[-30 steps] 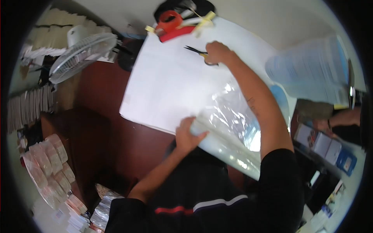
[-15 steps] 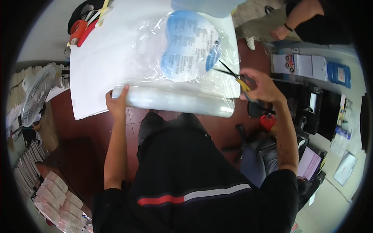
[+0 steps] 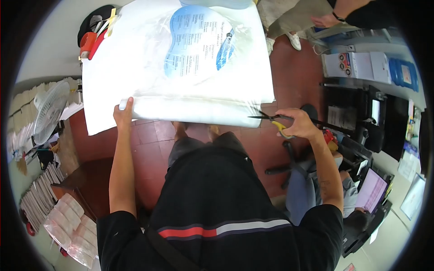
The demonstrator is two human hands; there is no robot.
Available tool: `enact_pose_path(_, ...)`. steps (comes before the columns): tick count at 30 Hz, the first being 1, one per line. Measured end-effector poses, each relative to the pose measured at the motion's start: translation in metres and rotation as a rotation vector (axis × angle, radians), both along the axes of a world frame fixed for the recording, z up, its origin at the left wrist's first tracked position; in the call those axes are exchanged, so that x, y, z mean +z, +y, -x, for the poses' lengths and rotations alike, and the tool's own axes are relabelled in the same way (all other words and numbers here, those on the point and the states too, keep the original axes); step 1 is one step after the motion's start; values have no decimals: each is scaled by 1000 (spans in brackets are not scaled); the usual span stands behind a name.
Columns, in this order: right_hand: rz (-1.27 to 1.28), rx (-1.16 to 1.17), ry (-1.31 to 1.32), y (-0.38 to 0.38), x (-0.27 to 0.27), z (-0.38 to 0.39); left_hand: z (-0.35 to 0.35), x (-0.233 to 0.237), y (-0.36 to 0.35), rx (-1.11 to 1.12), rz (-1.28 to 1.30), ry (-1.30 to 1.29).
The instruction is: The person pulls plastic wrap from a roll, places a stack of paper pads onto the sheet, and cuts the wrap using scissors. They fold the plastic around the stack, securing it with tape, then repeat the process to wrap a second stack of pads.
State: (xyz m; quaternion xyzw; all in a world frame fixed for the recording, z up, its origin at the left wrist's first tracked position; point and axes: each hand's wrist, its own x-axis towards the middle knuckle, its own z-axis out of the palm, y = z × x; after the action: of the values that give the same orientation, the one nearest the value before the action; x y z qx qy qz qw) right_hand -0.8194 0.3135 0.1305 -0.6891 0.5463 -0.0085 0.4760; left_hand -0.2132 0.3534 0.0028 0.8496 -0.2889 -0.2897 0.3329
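Note:
A roll of clear plastic film lies along the near edge of the white table. My left hand grips its left end, thumb on top. In my right hand is a pair of scissors with black blades and yellow-grey handles. The blades are parted and point left at the roll's right end, by the film's edge. Clear film spreads from the roll over a blue and white printed sheet on the table.
Red and orange-handled tools lie at the table's back left. A person's hand shows at the upper right, and another person sits lower right near a monitor. A fan stands left, an office chair right.
My right hand and the scissors have moved down, from beside the printed sheet to the roll's right end. The roll, my left hand and the sheet appear further left and higher.

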Motion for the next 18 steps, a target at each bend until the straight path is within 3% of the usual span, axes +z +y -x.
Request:
enact_pose_path(6,186,195,-18,-7,-19,-37,-6,-12,5,35,-68,-143)
enact_pose_path(13,203,201,-88,-11,-32,-64,10,18,6,67,-74,70)
enact_pose_path(18,311,324,-111,-20,-26,-114,-8,-12,13,38,-28,41)
